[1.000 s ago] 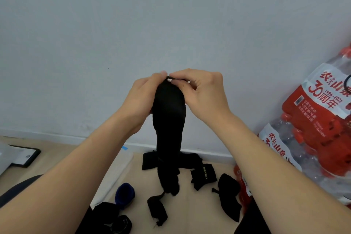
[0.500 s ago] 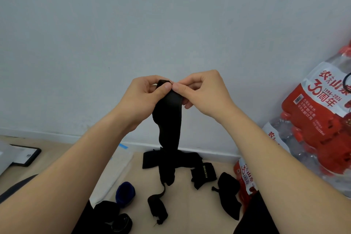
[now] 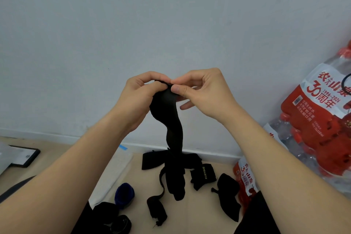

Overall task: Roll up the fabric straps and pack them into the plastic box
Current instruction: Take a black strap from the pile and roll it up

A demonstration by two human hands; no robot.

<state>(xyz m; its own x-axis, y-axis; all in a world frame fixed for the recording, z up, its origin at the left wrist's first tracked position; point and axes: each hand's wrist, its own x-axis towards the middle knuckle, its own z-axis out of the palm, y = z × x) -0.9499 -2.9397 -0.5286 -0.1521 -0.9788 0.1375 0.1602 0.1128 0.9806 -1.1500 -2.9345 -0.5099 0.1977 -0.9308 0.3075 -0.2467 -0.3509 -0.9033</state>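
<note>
The left hand (image 3: 140, 100) and right hand (image 3: 206, 94) meet in mid-air. Each pinches the top end of a black strap (image 3: 171, 119) between its thumb and curled fingers. The strap is soft woven fabric and hangs limp and slightly twisted. Its lower end blends into a heap of loose straps (image 3: 152, 162) on the floor (image 3: 199, 218), so where it stops is hard to tell.

The floor is smooth and beige and meets a matte pale grey wall (image 3: 171, 15) at a white skirting board (image 3: 57, 137). A blue roll (image 3: 124, 193) stands near the left forearm. A black roll (image 3: 121, 224) beside it is partly cut off by the bottom edge. Glossy shrink-wrapped water packs (image 3: 319, 119) with red labels run off the right edge. At far left lies a flat dark-framed thing (image 3: 24, 157) that is too cropped to identify.
</note>
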